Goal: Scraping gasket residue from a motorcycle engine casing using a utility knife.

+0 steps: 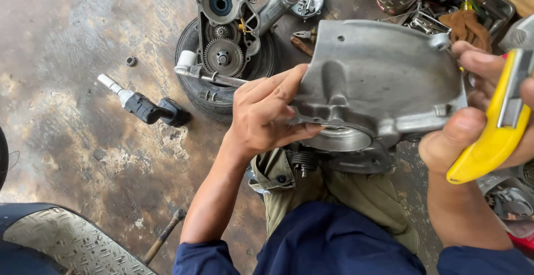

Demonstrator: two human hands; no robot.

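My left hand [267, 113] grips the left edge of a grey cast-metal engine cover [372, 74], held up over my lap. My right hand [473, 130] holds a yellow utility knife [498, 124] against the cover's right edge, fingers wrapped round the handle. A round bearing seat [339, 138] shows on the cover's lower side.
An open engine case with gears [222, 35] rests on a small black tyre [206, 94] on the stained concrete floor. A black-and-white tool [142, 105] lies to the left. A tray of tools [467, 2] sits top right. A hammer handle [164, 236] and a ribbed footboard [67, 241] lie bottom left.
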